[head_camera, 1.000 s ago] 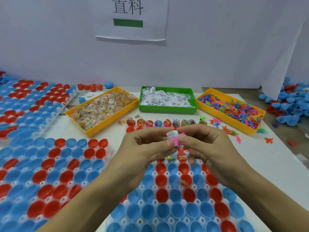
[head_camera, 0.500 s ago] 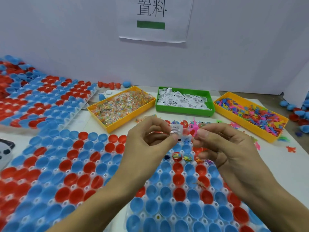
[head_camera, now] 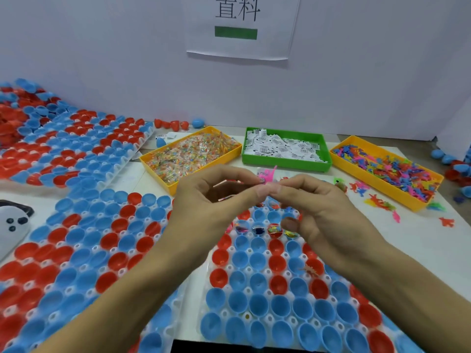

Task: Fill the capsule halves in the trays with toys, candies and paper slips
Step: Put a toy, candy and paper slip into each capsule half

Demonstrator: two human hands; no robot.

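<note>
The pink toy is pinched between both hands' fingertips, above the far rows of the middle tray. Left hand and right hand each grip it, apparently with a paper slip. Best to bunch them small, then drop into an unfilled capsule half.

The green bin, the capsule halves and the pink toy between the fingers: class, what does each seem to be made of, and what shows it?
Green bin: probably rigid moulded plastic; even colour, straight walls, slight sheen.
Capsule halves: likely thin glossy plastic; soft highlights in the red and blue cups.
Pink toy: perhaps soft plastic or rubber; thin limbs and vivid colour, but blur leaves it open. Both the left hand and right hand pinch it.
</note>
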